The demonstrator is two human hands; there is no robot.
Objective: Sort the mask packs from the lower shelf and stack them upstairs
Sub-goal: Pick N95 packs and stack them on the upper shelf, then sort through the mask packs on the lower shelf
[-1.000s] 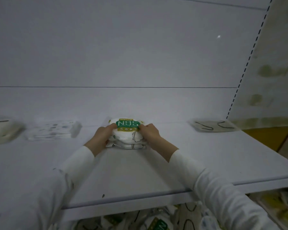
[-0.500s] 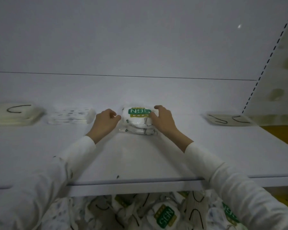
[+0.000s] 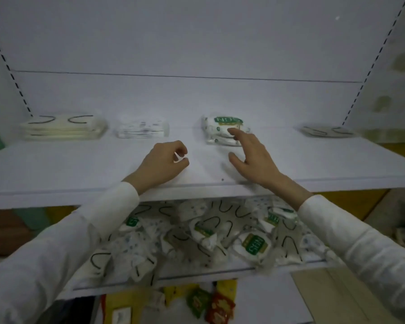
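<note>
— Both hands have pulled back from the green-label stack (image 3: 222, 132) since a second ago; it sits alone at the back of the upper shelf (image 3: 80, 164).

— Count for me?

— I see four piles up there: a cream stack with black loops (image 3: 61, 127) at far left, a dotted stack (image 3: 142, 129) beside it, the green-label one right of centre, and a flat looped pack (image 3: 327, 131) far right. Packs per pile are too blurred to count.

— And below?

— On the lower shelf (image 3: 197, 277) there's a jumbled heap of mask packs (image 3: 208, 237), with all three kinds mixed together. Under that are some bright snack packets (image 3: 211, 305).

— Hands?

— My left hand (image 3: 161, 163) is loosely curled and holds nothing, well left of the green-label stack. My right hand (image 3: 255, 157) has its fingers spread and is empty. Its forefinger tip lies over the stack's front edge, and I can't tell whether it touches.
</note>
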